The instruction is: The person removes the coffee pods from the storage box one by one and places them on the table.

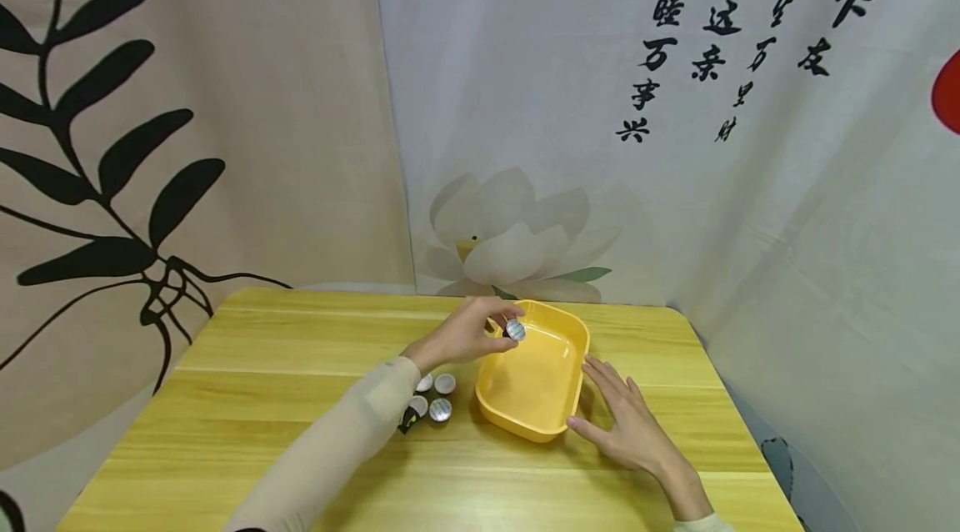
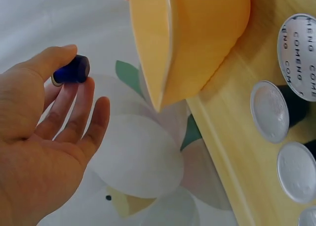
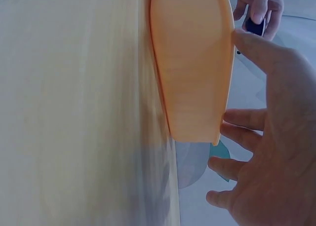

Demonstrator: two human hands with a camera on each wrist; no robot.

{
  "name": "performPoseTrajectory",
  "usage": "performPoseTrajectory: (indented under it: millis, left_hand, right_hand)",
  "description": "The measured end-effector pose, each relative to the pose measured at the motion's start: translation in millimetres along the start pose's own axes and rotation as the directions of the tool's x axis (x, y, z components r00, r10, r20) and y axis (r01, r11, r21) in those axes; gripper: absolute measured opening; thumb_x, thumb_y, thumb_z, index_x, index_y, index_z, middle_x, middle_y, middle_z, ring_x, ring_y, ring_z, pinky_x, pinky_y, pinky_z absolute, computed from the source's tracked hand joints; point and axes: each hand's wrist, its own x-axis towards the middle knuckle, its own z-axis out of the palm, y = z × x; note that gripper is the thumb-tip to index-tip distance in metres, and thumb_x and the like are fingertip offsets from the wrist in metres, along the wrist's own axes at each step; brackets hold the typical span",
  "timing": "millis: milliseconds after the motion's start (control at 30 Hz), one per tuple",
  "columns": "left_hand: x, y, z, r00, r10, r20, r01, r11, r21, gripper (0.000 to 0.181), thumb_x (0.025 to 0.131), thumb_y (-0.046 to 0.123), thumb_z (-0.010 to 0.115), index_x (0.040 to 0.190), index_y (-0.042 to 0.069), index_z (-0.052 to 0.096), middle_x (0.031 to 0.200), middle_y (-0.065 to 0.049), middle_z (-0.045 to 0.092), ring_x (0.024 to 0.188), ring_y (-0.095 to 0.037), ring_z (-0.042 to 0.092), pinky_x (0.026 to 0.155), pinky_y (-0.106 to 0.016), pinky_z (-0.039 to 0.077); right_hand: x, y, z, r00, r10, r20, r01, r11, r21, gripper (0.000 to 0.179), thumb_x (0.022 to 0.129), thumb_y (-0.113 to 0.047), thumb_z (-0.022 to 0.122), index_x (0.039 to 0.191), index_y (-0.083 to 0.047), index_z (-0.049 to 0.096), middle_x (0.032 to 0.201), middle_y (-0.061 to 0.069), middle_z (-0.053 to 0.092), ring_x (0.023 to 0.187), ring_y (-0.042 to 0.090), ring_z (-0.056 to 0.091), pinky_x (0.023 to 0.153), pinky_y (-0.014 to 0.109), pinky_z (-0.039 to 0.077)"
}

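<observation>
My left hand [image 1: 463, 333] pinches a dark blue coffee capsule [image 2: 73, 70] between thumb and fingertips. In the head view the silver lid of that capsule [image 1: 515, 329] shows above the left side of a yellow rectangular tray [image 1: 531, 373]. At the tray's right side is my right hand [image 1: 632, 430], its fingers spread and fairly straight, with thumb and fingertips touching the rim [image 3: 228, 83]. Several more coffee capsules [image 1: 440, 409] stand lid up on the table left of the tray, partly hidden by my left forearm. One lid [image 2: 298, 58] bears printed letters.
The wooden table [image 1: 292, 365] extends on both sides of the tray. Behind its far edge hangs a pale cloth [image 1: 525, 98] with a printed lotus and black characters. A second cloth [image 1: 300, 140] with dark printed leaves hangs at the left.
</observation>
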Motion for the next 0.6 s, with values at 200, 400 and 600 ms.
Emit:
performPoseTrajectory:
  millis: [200, 400, 600]
  left_hand:
    - [-19.0, 5.3, -10.4, 0.999, -0.007, -0.042, 0.006, 1.0, -0.027, 0.042, 0.098, 0.008, 0.085, 0.139, 0.002, 0.076, 0.127, -0.012, 0.081, 0.108, -0.022, 0.081, 0.094, -0.031, 0.07]
    - [-42.5, 2.4, -21.5, 0.994, -0.023, -0.108, 0.021, 1.0, -0.016, 0.037, 0.095, 0.007, 0.085, 0.131, 0.001, 0.079, 0.126, -0.012, 0.082, 0.102, -0.018, 0.08, 0.096, -0.033, 0.07]
    - [-68.4, 0.3, -34.0, 0.988, -0.07, -0.136, 0.064, 0.997, -0.046, 0.026, 0.095, 0.006, 0.085, 0.121, 0.008, 0.081, 0.117, -0.004, 0.083, 0.101, -0.014, 0.08, 0.097, -0.033, 0.07]
  right_hand:
    - [-0.1, -1.0, -0.3, 1.0, 0.004, 0.004, -0.004, 1.0, 0.003, 0.092, 0.1, -0.054, 0.083, 0.172, -0.011, 0.046, 0.182, 0.017, 0.041, 0.167, 0.056, 0.036, 0.13, 0.089, 0.02]
    - [-0.9, -1.2, -1.2, 1.0, 0.011, 0.015, -0.011, 1.0, 0.003, 0.091, 0.1, -0.055, 0.083, 0.172, -0.013, 0.046, 0.182, 0.017, 0.04, 0.167, 0.056, 0.035, 0.129, 0.089, 0.02]
    - [-0.4, -0.9, -0.7, 1.0, 0.006, 0.013, -0.006, 1.0, 0.003, 0.093, 0.1, -0.055, 0.083, 0.172, -0.011, 0.045, 0.182, 0.018, 0.04, 0.167, 0.056, 0.035, 0.13, 0.089, 0.02]
